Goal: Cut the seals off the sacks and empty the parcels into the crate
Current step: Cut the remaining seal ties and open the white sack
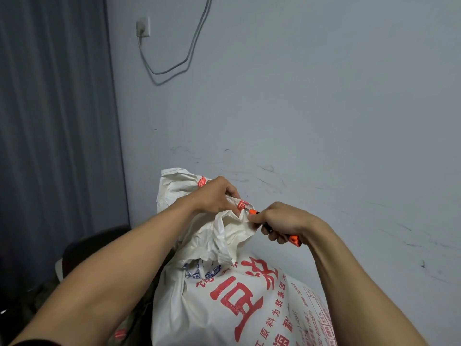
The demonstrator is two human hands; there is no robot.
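Sack (224, 313) printed "转基因" in red — neck gripped by left hand (214, 196), orange cutter (294, 240) clenched in right hand (282, 221).

Left hand (217, 196): fingers curled, gripping sack neck (233, 219)
Right hand (282, 221): closed round orange cutter (294, 239)
Forearms (124, 258): bare, both stretched forward

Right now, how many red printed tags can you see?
3. The upper tag is on the sack's bunched top beyond the left hand; the middle tag by that hand's fingers, beside the orange cutter; the lower tag under the left forearm. Folds may hide more.
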